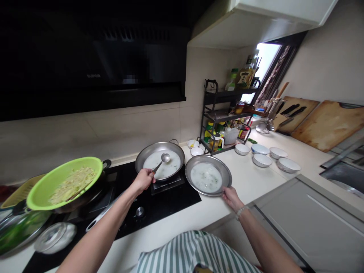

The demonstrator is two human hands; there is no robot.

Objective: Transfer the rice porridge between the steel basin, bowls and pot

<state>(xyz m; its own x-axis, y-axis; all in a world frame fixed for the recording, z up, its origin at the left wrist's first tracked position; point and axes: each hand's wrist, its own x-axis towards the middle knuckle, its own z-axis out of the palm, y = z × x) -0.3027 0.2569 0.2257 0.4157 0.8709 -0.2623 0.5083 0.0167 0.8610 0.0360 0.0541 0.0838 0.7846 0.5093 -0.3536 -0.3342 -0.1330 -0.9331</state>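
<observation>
My left hand (145, 180) is closed around the handle of a metal ladle (165, 157). The ladle's bowl is over the milky white soup (155, 163) in a steel pan (142, 152), which stands on the hob's burner. I cannot tell whether the ladle touches the liquid. With its fingers closed, my right hand (231, 198) grips the near right rim of a round steel basin (226, 170). White soup with green bits (206, 177) fills the basin's middle. It sits beside the pan, partly over the hob's right edge.
A lime-green colander (40, 195) of bean sprouts rests on a dark pot at left, near a glass lid (55, 237). Several white bowls (261, 160) stand on the right counter. Behind are a black spice rack (218, 113), cutting boards (330, 123) and a low range hood (127, 94).
</observation>
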